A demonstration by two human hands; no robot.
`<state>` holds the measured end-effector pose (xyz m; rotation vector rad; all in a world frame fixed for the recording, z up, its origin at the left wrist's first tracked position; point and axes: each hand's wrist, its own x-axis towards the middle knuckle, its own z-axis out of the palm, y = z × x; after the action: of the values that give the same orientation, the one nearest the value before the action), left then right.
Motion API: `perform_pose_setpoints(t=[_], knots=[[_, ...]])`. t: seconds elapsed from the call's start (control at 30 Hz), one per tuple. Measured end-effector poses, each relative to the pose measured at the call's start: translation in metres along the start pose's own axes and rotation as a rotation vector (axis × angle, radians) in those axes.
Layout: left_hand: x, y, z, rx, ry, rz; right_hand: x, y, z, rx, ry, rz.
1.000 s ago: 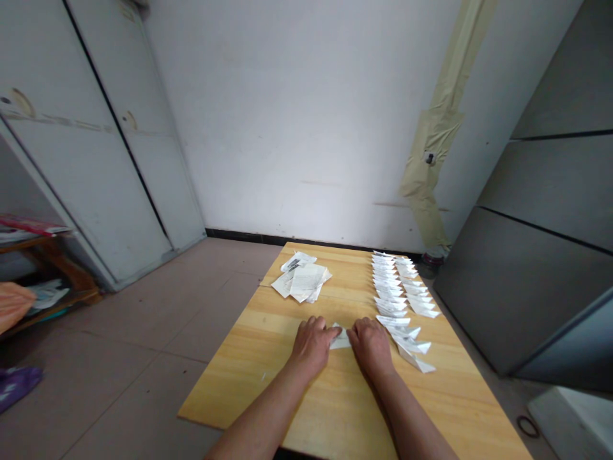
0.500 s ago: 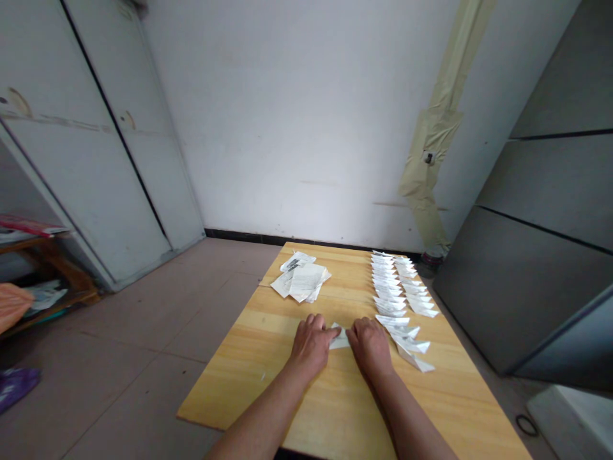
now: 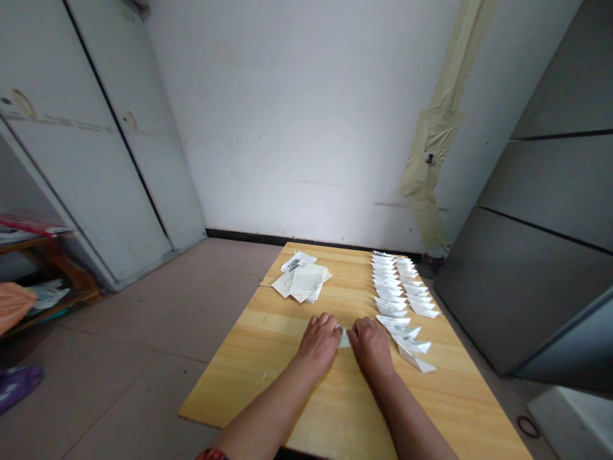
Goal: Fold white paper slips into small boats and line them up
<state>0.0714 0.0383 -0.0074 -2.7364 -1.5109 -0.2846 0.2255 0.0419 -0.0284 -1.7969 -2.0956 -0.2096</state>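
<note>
My left hand (image 3: pixel 322 340) and my right hand (image 3: pixel 371 347) rest side by side on the wooden table (image 3: pixel 287 390), fingers curled and pressing a small folded piece of white paper (image 3: pixel 344 337) between them. Only a sliver of that paper shows between the knuckles. To the right of my right hand lie two rows of folded paper pieces (image 3: pixel 400 301), running from near my hand to the table's far edge. A loose pile of printed paper sheets (image 3: pixel 301 279) sits at the far left of the table.
A white wall stands behind the table. Grey cabinet doors (image 3: pixel 86 147) are at the left and a dark grey cabinet (image 3: pixel 536 243) at the right. A low wooden shelf (image 3: pixel 43 281) with clutter is at the far left. Tiled floor surrounds the table.
My left hand has slid to the right, closer to my right hand, covering more of the small paper. The right hand has barely moved.
</note>
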Motion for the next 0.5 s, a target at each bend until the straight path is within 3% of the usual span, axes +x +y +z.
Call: perform_pose_setpoints(t=[0.2,0.5], knots=[[0.0077,0.0031,-0.0041,-0.016,-0.133,-0.006,0.0001,0.0009,0.0007,-0.001,0.0,-0.006],[-0.0004,0.0095,-0.0049,-0.019,-0.092,-0.02,-0.0002,0.0043,0.0056,0.041,0.002,-0.013]])
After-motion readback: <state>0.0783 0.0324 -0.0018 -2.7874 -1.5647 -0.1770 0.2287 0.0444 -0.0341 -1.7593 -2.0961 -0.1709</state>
